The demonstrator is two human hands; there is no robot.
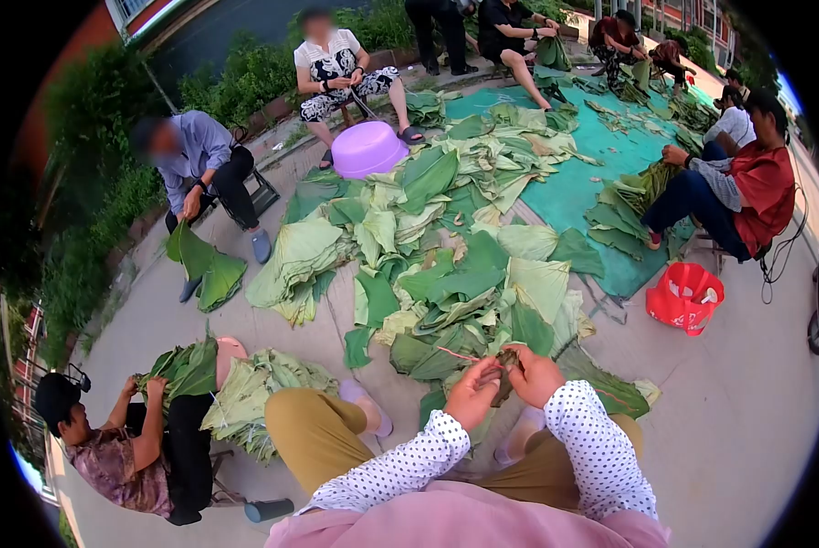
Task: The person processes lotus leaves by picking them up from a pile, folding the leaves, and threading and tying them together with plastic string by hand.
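1. Two hands of the person wearing the camera meet near the bottom centre, above the knees in mustard trousers; both sleeves are white with dark dots.
2. The left hand [472, 393] has its fingers curled closed, pinching a thin pink string [460, 355] that runs out to the left from the fingertips.
3. The right hand [535, 374] is also closed, its fingers wrapped around a small folded leaf bundle [505, 365] held between the two hands; how tight the grip is I cannot tell, because the bundle is mostly hidden.
4. The bundle is just above the near edge of a big pile of green leaves [446, 265] that spreads over the ground in the middle.
5. At near left, a seated person [117, 447] in a patterned shirt holds a sheaf of leaves with both hands.
6. A red bag [683, 297] stands on the pavement at the right, beside a seated person in a red top [747, 192].
7. At left, a person in a blue shirt [199, 164] bends over two leaves.
8. Farther away, a purple basin [369, 148] lies in front of a seated person in a black and white dress.
9. A teal sheet [583, 183] covers the ground at far right, with more people sitting around it.
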